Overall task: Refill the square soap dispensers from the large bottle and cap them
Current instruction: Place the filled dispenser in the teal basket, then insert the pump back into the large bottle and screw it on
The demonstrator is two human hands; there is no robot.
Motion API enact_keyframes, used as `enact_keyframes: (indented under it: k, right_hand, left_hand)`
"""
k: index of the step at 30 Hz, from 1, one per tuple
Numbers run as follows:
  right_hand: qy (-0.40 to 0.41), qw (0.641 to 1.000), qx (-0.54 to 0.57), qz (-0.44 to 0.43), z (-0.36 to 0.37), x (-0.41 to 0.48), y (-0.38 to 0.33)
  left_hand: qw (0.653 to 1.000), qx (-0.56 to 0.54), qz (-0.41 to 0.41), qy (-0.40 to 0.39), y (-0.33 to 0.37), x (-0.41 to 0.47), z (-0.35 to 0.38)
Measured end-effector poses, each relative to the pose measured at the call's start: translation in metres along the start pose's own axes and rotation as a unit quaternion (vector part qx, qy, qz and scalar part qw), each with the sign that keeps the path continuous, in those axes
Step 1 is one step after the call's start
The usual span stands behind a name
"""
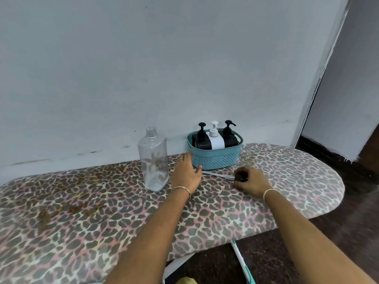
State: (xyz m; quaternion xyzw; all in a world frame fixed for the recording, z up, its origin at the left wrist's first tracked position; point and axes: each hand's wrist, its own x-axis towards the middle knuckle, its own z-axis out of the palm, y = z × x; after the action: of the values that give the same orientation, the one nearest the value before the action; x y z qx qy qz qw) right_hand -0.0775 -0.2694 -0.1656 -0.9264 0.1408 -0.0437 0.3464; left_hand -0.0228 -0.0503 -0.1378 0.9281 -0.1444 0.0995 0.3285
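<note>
A pale wall (143, 68) fills the upper half of the frame. Below it an ironing board (82, 212) with a leopard-print cover runs from the lower left to a rounded end at the right.

The large bottle (153, 160), clear and uncapped, stands upright just left of centre, its long axis vertical and its open threaded neck pointing up; only a little liquid shows at its bottom.

Just right of it, against the wall, sits a teal basket (215, 160) holding three square dispensers upright in a row: a black dispenser (202, 140) at left, a white dispenser (217, 141) in the middle, and a second black dispenser (231, 139) at right, each with its pump on top.

The hands are apart. The left hand (185, 172) is between bottle and basket, fingers relaxed and spread, holding nothing. The right hand (253, 181) curls round a black pump cap (240, 178) low over the board, whose clear dip tube (215, 174) lies nearly flat, pointing left toward the left hand.
</note>
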Motion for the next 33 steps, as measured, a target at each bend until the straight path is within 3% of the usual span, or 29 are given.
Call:
enact_keyframes:
  k: [3, 7, 11, 17, 22, 33]
  right_hand:
    - [0.036, 0.999, -0.036, -0.017, 0.002, -0.010, -0.001]
    - [0.054, 0.994, 0.095, -0.021, -0.008, -0.024, -0.011]
    - [0.098, 0.963, 0.247, -0.041, -0.027, -0.038, -0.033]
    - [0.159, 0.919, 0.347, -0.099, -0.059, -0.060, -0.093]
    - [0.195, 0.908, 0.341, -0.144, -0.083, -0.070, -0.146]
    - [0.182, 0.943, 0.188, -0.205, -0.100, -0.068, -0.204]
  left_hand:
    - [1.000, -0.002, -0.019, 0.012, -0.009, -0.022, -0.003]
    - [0.998, -0.018, -0.040, 0.054, -0.024, -0.045, -0.018]
    - [0.992, -0.031, -0.043, 0.119, -0.030, -0.057, -0.045]
    - [0.972, -0.085, -0.035, 0.215, -0.032, -0.067, -0.087]
    - [0.960, -0.108, -0.056, 0.251, -0.035, -0.072, -0.113]
    - [0.966, -0.105, -0.071, 0.225, -0.044, -0.063, -0.134]
